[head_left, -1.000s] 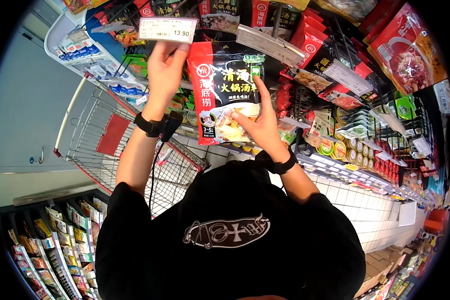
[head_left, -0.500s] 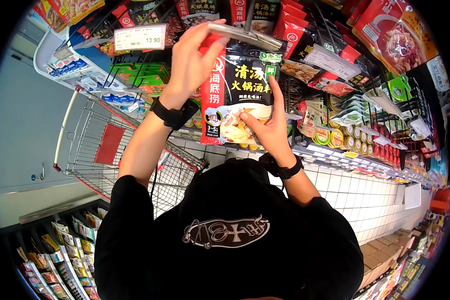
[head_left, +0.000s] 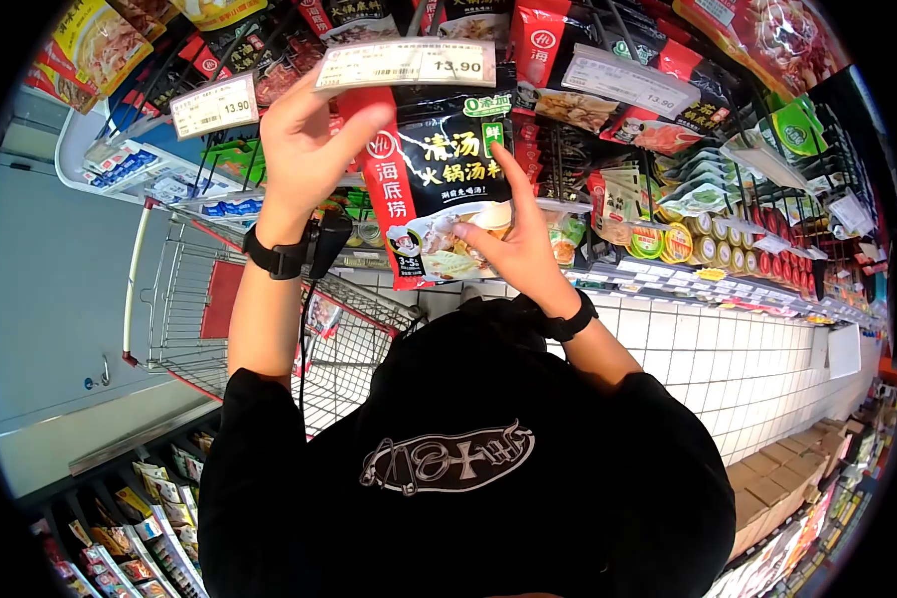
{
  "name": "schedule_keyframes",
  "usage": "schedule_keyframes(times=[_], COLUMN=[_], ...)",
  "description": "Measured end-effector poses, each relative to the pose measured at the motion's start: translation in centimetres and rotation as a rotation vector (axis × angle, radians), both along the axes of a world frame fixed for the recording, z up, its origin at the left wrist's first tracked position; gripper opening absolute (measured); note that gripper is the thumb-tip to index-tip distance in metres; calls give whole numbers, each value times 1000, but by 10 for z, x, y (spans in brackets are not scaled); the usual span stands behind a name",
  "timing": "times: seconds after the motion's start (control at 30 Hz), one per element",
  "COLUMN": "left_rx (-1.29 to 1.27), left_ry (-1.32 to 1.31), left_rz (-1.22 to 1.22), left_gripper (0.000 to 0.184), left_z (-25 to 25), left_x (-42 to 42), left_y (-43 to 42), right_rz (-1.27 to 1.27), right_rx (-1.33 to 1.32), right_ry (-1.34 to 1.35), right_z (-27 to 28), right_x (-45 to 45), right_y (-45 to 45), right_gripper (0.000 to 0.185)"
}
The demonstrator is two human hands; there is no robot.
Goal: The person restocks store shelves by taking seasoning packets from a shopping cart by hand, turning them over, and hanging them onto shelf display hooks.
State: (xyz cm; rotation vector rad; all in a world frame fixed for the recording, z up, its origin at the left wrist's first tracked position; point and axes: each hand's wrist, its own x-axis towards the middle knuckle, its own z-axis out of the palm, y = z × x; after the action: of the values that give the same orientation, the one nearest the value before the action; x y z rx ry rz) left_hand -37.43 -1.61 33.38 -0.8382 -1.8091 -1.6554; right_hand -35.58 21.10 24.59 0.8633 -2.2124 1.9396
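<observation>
My right hand (head_left: 524, 244) grips a black and red packet of hot pot soup base (head_left: 439, 189) by its right side, thumb across the front. Upright and face toward me, the packet sits just under a price tag (head_left: 406, 65) reading 13.90. At the packet's upper left corner is my left hand (head_left: 314, 149). Its thumb bends toward the red strip, and its fingers curl up behind the tag, so their tips are hidden and what they pinch cannot be made out.
More soup packets (head_left: 658, 110) hang on hooks around the held one. Lower right, shelves carry round tins (head_left: 713, 244). A wire shopping cart (head_left: 194, 299) stands at the left, holding some packets. Cardboard boxes (head_left: 782, 478) are at the lower right, bagged goods (head_left: 135, 528) at the lower left.
Both hands and the packet appear further left in view. The price tag, seen nearly edge-on before, now faces me and covers my left fingertips.
</observation>
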Motion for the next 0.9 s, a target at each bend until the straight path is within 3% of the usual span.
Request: schedule_keyframes(times=[0.07,0.27,0.33,0.37,0.4,0.5,0.73,0.9], left_rx=[-77,101,50,-98,-63,-327,-331,-194], left_ry=[32,25,74,28,11,46,-51,-33], left_rz=[184,376,425,581,566,620,644,444], left_gripper=[29,22,17,20,19,19,25,34], left_z=[-3,-4,-4,-5,-5,-3,6,6], left_x=[-3,-2,-2,-2,-3,-2,-4,-17], left_y=[1,22,25,23,27,28,30,23], right_rz=[42,92,104,108,111,88,0,-16], right_rx=[-22,-3,-9,-13,-13,-13,-50,-55], right_ry=[-47,-16,-31,-34,-35,15,23,64], right_z=[0,3,2,2,1,-2,2,3], right_x=[1,6,7,8,8,6,1,-2], right_y=[0,1,0,0,0,0,4,12], right_gripper=[82,82,82,82,82,83,82,81])
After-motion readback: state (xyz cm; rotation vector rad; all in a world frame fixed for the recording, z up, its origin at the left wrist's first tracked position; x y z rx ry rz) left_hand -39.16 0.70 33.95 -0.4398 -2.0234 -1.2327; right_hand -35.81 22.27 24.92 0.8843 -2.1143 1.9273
